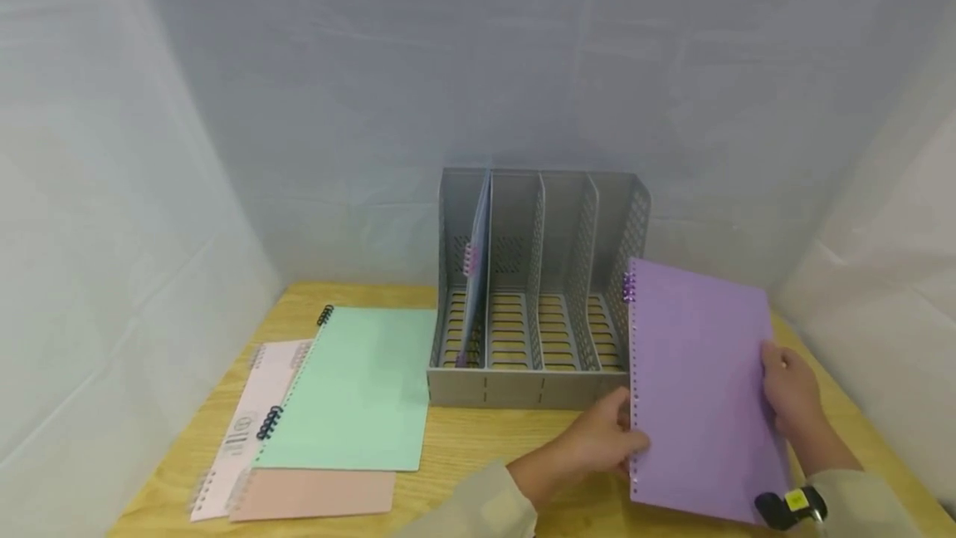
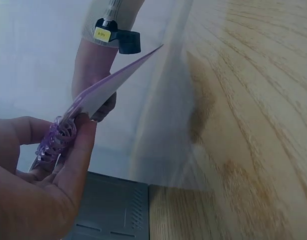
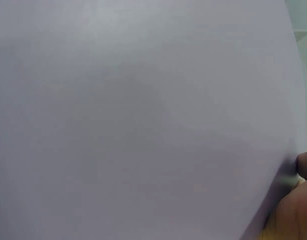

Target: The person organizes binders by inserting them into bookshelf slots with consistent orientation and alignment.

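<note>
Both hands hold a purple spiral notebook [image 1: 702, 388] raised at the right, its cover facing the head camera. My left hand [image 1: 601, 438] pinches the ringed edge low down, thumb on the cover. In the left wrist view the fingers of the left hand [image 2: 41, 195] close around the clear purple rings [image 2: 56, 140]. The right hand [image 1: 795, 388] grips the opposite edge, most of its fingers hidden behind the notebook. In the right wrist view the pale purple cover [image 3: 143, 120] fills nearly everything, with part of the right hand [image 3: 293, 210] at the edge.
Behind the left hand stands a grey file organizer [image 1: 515, 388] with several slots; a bluish notebook [image 1: 475, 272] leans in the leftmost. At left, a mint green notebook [image 1: 358, 388] overlaps a pale pink notebook [image 1: 224, 471] and a peach notebook [image 1: 321, 495] on the wooden table [image 1: 478, 438].
</note>
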A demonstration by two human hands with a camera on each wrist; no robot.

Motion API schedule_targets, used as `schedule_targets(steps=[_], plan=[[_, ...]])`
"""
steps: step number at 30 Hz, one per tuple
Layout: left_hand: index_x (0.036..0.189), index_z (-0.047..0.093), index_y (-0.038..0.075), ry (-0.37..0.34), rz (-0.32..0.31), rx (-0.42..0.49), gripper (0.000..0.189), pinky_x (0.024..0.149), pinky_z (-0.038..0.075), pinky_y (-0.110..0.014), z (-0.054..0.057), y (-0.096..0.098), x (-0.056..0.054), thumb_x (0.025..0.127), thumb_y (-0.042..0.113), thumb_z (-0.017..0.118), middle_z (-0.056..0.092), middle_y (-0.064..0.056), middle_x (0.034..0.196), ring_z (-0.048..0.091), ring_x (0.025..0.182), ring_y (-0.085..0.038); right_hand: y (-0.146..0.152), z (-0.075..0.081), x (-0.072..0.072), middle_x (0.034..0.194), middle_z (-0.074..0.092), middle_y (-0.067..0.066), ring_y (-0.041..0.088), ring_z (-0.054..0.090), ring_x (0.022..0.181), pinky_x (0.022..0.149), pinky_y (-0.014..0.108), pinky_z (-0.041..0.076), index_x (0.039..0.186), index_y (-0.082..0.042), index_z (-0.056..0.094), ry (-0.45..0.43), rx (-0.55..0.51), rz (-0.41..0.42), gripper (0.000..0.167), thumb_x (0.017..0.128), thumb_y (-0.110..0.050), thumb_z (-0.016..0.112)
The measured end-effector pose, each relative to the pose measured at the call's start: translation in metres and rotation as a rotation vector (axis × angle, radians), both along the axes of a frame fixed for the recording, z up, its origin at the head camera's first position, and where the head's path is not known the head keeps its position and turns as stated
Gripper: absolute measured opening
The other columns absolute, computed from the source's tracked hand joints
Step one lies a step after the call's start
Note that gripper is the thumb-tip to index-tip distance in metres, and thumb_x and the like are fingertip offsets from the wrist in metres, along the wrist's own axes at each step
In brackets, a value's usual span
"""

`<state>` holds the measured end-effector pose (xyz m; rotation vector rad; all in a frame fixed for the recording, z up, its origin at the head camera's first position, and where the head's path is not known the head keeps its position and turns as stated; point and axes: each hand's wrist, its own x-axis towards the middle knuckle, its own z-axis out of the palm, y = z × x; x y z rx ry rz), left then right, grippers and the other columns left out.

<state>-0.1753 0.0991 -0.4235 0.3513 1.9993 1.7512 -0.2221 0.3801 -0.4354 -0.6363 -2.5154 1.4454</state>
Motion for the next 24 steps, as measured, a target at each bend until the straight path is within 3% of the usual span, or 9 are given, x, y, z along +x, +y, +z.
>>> schedule_targets(steps=[8, 15, 19, 24], plan=[[0.126, 0.055, 0.014, 0.029, -0.033, 0.026, 0.045, 0.056, 0.056, -0.032, -0.001, -0.014, -0.006, 0.084, -0.001, 0.063, 0.065, -0.003, 0.092, 0.063, 0.069, -0.017, -0.014, 0.005, 0.001, 0.128, 0.039, 0.035, 0.041, 0.039, 0.111, 0.085, 0.047, 0.039, 0.128, 0.012, 0.039, 0.043, -0.035, 0.015, 0.062, 0.104, -0.042, 0.022], [0.129, 0.055, 0.012, -0.065, -0.038, 0.111, 0.044, 0.064, 0.057, -0.036, -0.005, -0.027, -0.015, 0.087, 0.001, 0.061, 0.067, -0.006, 0.095, 0.065, 0.074, -0.020, -0.027, 0.014, 0.001, 0.141, 0.032, 0.037, 0.048, 0.035, 0.125, 0.101, 0.058, 0.034, 0.141, 0.011, 0.031, 0.020, -0.075, 0.055, 0.069, 0.104, -0.046, 0.021], [0.131, 0.055, 0.013, -0.092, -0.002, 0.079, 0.044, 0.072, 0.057, -0.037, -0.008, -0.037, -0.020, 0.088, 0.006, 0.063, 0.069, -0.005, 0.097, 0.067, 0.079, -0.021, -0.036, 0.017, 0.003, 0.139, 0.033, 0.038, 0.048, 0.036, 0.124, 0.102, 0.058, 0.034, 0.141, 0.013, 0.030, 0.022, -0.077, 0.081, 0.069, 0.104, -0.044, 0.021], [0.136, 0.051, 0.013, -0.126, -0.019, 0.088, 0.047, 0.074, 0.057, -0.038, -0.009, -0.049, -0.025, 0.090, 0.010, 0.063, 0.070, -0.007, 0.099, 0.067, 0.081, -0.021, -0.048, 0.019, 0.003, 0.137, 0.035, 0.037, 0.045, 0.038, 0.122, 0.101, 0.056, 0.035, 0.140, 0.013, 0.031, 0.043, -0.105, 0.095, 0.067, 0.104, -0.042, 0.022]])
